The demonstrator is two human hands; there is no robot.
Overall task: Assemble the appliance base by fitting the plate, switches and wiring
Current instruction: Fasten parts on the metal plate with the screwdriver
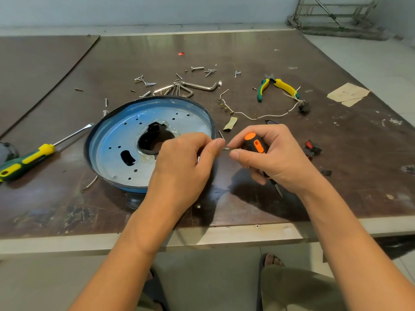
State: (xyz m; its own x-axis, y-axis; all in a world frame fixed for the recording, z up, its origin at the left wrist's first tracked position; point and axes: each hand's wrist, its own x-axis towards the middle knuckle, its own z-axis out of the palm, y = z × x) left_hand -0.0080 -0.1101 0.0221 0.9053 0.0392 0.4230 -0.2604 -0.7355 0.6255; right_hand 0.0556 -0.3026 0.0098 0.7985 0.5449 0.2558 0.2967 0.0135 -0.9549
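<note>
Screw, probably, pinched between my left hand and right hand, which also grips a screwdriver; fumbled, it may roll off the bench's near edge.

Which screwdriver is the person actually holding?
The black-and-orange screwdriver, clasped in the right grip, blade pointing down toward the person. The green-and-yellow screwdriver lies untouched on the table at the far left.

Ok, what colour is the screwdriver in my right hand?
The screwdriver is black with orange, seen in the head view.
</note>
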